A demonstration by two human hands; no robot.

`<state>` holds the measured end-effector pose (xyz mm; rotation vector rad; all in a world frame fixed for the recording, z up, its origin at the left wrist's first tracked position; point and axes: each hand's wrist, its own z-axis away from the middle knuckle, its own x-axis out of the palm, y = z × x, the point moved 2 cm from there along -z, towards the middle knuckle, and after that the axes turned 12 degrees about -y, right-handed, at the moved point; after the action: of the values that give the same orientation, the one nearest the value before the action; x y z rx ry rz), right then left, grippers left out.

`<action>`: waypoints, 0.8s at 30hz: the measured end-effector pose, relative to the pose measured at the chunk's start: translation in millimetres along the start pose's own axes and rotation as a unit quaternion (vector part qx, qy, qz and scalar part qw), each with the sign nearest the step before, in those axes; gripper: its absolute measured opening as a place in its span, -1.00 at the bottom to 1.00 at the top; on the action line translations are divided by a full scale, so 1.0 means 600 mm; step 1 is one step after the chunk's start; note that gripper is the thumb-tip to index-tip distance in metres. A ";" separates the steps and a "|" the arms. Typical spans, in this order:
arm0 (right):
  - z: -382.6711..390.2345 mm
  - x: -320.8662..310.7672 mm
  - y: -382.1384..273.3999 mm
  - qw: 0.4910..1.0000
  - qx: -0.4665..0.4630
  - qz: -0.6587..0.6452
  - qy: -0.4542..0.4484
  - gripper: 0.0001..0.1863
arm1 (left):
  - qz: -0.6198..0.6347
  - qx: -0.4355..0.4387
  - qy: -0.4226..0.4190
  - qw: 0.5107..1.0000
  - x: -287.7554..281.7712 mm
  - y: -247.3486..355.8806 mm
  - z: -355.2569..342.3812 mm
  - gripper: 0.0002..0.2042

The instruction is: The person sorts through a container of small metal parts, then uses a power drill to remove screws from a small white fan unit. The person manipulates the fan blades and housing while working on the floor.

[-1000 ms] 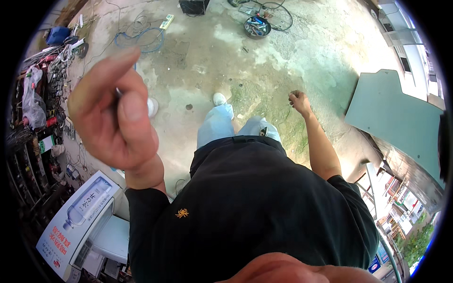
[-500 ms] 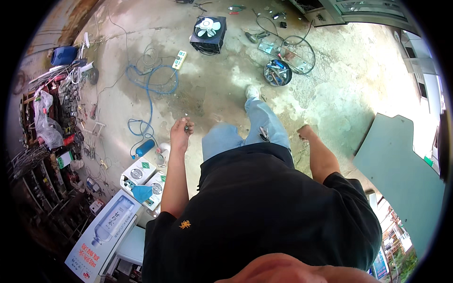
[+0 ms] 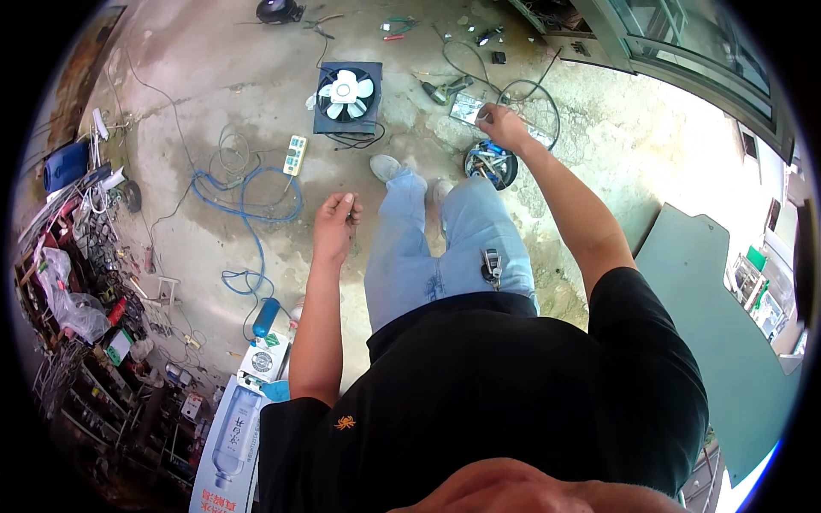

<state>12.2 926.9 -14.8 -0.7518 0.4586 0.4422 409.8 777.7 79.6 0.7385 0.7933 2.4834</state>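
My left hand (image 3: 336, 224) hangs in front of my left thigh, its fingers curled and thumb pressed in. A small dark thing seems to be in its grip, too hidden to name. With my right arm stretched forward, my right hand (image 3: 503, 126) hovers over the floor by the far rim of a round black tub (image 3: 513, 175). Blue and silver hand tools (image 3: 489, 161) fill this tub. The right hand's fingers bend downward, and their tips are too small to read. Beside them lies a flat clear packet or plate (image 3: 466, 109).
A fan (image 3: 346, 96) on a dark frame stands ahead. Nearby lie a cordless drill (image 3: 446, 89), a black hose (image 3: 558, 111) and pliers (image 3: 398, 27). To the left are a power strip (image 3: 295, 156), a blue hose (image 3: 248, 215) and a blue cylinder (image 3: 266, 317). A grey-green panel (image 3: 705, 316) stands right.
I have moved forward, so the fan and tub sit nearer. My right hand has swung from beside my hip out to the tub. The left hand stays curled at my left side.
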 end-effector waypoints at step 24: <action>-0.743 0.324 0.434 0.908 -0.082 0.391 -0.129 -0.67 | 0.194 -0.046 0.005 0.980 -0.058 -0.226 -0.518 -0.85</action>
<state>-73.3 812.6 -547.9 -0.6336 0.4640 1.3315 281.5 736.2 -233.4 0.9213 0.5735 2.8472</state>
